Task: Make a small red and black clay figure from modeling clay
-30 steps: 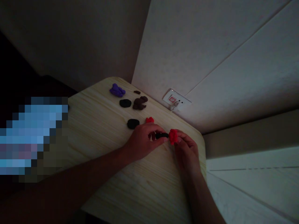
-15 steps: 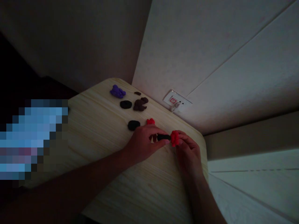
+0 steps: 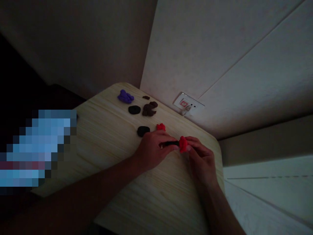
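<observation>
My left hand [image 3: 153,150] rests on the pale wooden table [image 3: 110,137], fingers pinched on a short black clay roll [image 3: 170,143]. My right hand [image 3: 201,160] is closed on a red clay lump [image 3: 183,144] that touches the right end of that roll. Just beyond my left hand lie a small red clay piece [image 3: 160,127] and a black clay disc [image 3: 143,131].
Farther back on the table sit another black disc [image 3: 134,109], a dark brown clay lump [image 3: 149,109], a tiny brown bit [image 3: 146,97] and a purple clay piece [image 3: 125,97]. A wall socket [image 3: 187,104] with a plugged cable is behind the table. The room is dim.
Both hands stay together on the black roll and red lump. The view has shifted slightly, so everything sits a little further right in the picture.
</observation>
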Demonstrator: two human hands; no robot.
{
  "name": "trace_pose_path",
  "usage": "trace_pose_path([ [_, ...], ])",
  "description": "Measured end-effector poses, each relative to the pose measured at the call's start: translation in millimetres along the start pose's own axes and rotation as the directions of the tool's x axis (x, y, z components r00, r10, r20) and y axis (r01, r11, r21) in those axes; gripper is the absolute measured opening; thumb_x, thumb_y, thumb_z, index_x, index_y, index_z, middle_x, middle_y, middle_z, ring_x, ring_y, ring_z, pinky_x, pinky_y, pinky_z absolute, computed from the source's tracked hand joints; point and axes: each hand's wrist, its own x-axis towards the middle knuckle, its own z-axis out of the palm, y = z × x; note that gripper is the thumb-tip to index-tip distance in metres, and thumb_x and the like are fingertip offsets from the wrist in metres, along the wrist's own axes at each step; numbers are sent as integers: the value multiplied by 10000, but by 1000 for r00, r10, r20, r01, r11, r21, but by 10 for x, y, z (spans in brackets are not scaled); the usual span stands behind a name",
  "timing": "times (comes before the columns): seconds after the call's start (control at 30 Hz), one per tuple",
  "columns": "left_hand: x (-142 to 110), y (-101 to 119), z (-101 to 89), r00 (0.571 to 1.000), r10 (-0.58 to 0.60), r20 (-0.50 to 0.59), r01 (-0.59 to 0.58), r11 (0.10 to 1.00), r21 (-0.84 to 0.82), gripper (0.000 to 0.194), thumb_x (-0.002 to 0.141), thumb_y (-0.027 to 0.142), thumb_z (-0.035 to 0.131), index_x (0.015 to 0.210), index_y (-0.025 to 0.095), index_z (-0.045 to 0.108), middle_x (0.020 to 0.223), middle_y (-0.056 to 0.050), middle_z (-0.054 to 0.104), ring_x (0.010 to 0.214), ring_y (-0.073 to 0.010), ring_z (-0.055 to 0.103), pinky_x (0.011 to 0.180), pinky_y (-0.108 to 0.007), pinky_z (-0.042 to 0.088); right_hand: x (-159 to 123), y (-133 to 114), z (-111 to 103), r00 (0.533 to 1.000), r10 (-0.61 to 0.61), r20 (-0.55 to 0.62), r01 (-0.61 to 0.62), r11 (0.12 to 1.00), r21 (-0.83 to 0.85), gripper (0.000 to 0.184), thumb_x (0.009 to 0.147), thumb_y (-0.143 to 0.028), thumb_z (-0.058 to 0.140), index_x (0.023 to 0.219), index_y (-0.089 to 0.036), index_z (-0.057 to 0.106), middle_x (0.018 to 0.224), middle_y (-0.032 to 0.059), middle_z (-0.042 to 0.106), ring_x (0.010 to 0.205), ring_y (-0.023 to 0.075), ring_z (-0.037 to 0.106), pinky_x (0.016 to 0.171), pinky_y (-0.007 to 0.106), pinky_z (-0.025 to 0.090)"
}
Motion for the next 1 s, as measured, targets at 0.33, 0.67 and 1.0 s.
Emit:
trace_pose_path([
  [0.33,-13,-8,-39,994,87,64,-94,988,121,139,841,191,791,974,198,832,847,-42,781,710,-150,683,690,-266,536,5,-2,17,1000,15,6,-15,1000,22,113,828,-263,834,930,-310,847,1121,52,678,1070,210,638,951,385,521],
  [0.67,-32,-35,-52,991,106,86,-117,983,143,135,848,168,784,971,204,827,846,-15,778,730,-134,683,696,-247,530,-5,-41,38,999,34,35,-35,999,33,103,813,-257,843,896,-318,851,1086,44,706,1031,198,663,923,367,532],
  [1.0,10,16,-13,997,-13,81,8,998,68,154,825,202,793,978,194,809,908,-36,785,773,-163,701,711,-287,552,41,-39,13,999,34,24,-36,997,68,72,846,-291,820,913,-317,830,1090,27,728,1042,196,669,972,386,512],
])
